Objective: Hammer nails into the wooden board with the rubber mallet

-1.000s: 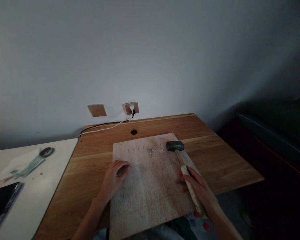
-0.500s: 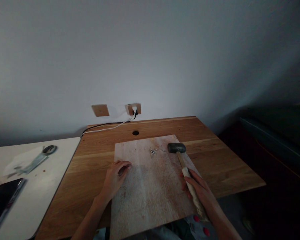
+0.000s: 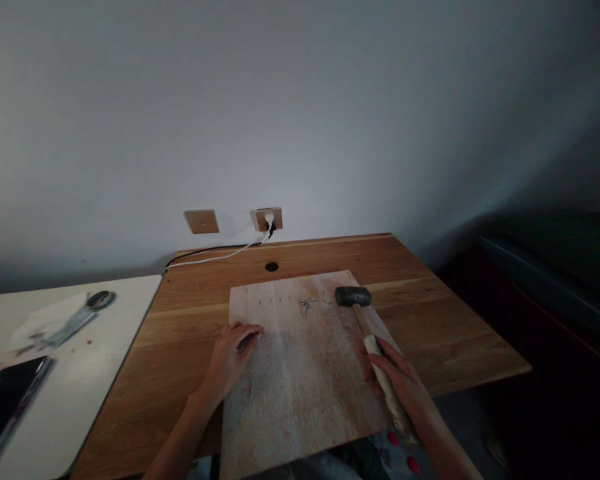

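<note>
Pale, worn wood shows on the board (image 3: 300, 380). At its right edge the right hand (image 3: 401, 375) is curled round the handle of a mallet (image 3: 363, 321), whose dark head lies by the board's far right corner, any lettering too dim to read. Over the board's left edge, the left hand (image 3: 233, 347) draws thumb and fingertips together; whether they pinch anything, I cannot tell. Silvery nails (image 3: 306, 305) lie clumped toward the board's far edge.
</note>
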A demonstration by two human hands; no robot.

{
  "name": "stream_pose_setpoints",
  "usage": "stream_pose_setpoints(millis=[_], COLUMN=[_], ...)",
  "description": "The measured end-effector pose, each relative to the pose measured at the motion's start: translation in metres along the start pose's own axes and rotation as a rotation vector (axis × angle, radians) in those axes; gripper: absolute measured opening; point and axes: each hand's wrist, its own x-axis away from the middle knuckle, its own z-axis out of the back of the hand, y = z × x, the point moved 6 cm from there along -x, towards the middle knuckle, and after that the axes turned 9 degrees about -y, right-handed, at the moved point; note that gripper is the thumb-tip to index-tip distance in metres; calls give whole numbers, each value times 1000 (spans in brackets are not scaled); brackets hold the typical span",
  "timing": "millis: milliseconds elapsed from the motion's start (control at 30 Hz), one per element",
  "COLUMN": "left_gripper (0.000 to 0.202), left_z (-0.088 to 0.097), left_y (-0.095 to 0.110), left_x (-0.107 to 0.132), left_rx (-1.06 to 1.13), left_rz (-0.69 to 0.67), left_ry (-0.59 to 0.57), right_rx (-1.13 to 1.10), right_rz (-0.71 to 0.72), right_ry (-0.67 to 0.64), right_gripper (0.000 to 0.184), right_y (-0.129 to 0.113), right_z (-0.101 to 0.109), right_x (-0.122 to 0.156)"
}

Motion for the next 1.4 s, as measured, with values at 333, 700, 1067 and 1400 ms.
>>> stream_pose_setpoints(millis=[333,700,1067,1400], left_gripper=[17,18,18,14], left_z=[0,0,-1,-4], left_y=[2,-1,-1,-2], left_x=[-2,-1,-2,-7], left_rx=[-16,-52,-92,-54], left_rz=[-44,-50,-64,-37], left_ry=[-7,45,50,-29], right_rx=[0,3,30,-20], right_rz=[41,7,-4,-37], right_ry=[-41,-22,-10,-50], right_gripper=[47,52,52,59], right_y=[0,3,-3,-5], right_z=[0,1,-4,-6], right_x=[-3,-3,0,2])
